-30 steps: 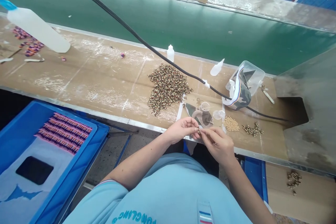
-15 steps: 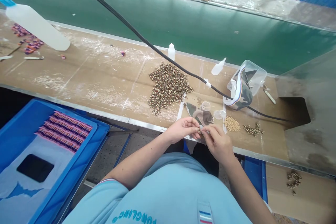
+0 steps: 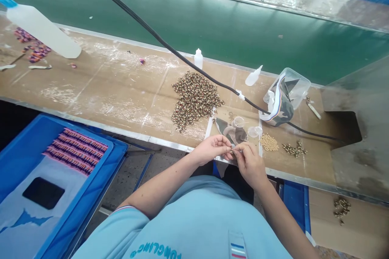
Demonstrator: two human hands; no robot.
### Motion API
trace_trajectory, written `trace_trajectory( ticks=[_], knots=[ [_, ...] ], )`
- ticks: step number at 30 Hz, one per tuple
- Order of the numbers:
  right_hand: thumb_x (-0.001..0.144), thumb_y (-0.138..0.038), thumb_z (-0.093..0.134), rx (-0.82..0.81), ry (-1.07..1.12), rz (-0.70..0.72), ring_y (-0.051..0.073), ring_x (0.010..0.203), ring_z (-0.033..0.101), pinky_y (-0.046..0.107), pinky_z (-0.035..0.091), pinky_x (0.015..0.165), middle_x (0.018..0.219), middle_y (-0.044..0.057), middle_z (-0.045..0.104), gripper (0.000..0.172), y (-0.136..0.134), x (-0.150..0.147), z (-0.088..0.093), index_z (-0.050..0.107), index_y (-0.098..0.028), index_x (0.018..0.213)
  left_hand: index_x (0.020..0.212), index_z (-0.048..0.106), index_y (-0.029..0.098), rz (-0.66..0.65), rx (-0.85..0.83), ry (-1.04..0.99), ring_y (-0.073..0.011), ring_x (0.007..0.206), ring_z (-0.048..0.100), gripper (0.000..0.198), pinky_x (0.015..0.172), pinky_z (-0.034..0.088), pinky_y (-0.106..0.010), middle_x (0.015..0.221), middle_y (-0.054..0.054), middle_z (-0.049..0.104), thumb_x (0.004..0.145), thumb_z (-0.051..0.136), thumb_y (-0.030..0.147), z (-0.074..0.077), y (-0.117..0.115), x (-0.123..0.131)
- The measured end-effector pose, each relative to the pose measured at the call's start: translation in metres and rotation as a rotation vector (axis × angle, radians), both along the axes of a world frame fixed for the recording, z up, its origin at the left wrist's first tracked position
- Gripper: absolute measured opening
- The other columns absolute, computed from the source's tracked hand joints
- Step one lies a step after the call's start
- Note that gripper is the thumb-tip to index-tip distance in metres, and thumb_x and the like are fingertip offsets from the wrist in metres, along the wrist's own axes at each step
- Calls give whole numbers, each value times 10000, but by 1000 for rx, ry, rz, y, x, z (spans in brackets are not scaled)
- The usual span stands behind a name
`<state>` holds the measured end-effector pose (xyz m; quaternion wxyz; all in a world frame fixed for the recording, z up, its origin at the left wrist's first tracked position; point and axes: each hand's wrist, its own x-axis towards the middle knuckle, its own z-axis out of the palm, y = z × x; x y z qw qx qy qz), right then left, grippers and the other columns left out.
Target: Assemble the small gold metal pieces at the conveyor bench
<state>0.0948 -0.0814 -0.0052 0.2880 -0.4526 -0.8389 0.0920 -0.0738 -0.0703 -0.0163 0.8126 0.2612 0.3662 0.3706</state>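
Right hand [image 3: 252,166] shifted slightly toward the left hand [image 3: 212,149], and one tiny gold-brown piece [image 3: 231,151] is pinched between them!
Over the near edge of the bench [image 3: 127,89] it is held, gripped by the fingertips of both hands, just in front of the camouflage cloth [image 3: 237,134]; its detail is too small to be made out. Farther back, a heap of brown-and-gold pieces [image 3: 196,100] is piled; to the right, tan beads [image 3: 269,143] are spread beside a clear round dish [image 3: 254,131].

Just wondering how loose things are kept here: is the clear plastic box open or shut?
Open: no lid shows on the clear plastic box, and camouflage fabric hangs out over its near side.
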Motion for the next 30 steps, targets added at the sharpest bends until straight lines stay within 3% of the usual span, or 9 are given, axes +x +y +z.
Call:
trace_trajectory(
  ticks=[30],
  knots=[
    [937,-248,438,-84,68,-21,132,741,608,233,482,607,813,33,609,145,-1,1,-2,545,-210,846,778,528,121,13,-1,-2,-105,520,615,423,575,475,-219,571,-26,661,592,811,374,-1,0,0]
  ],
)
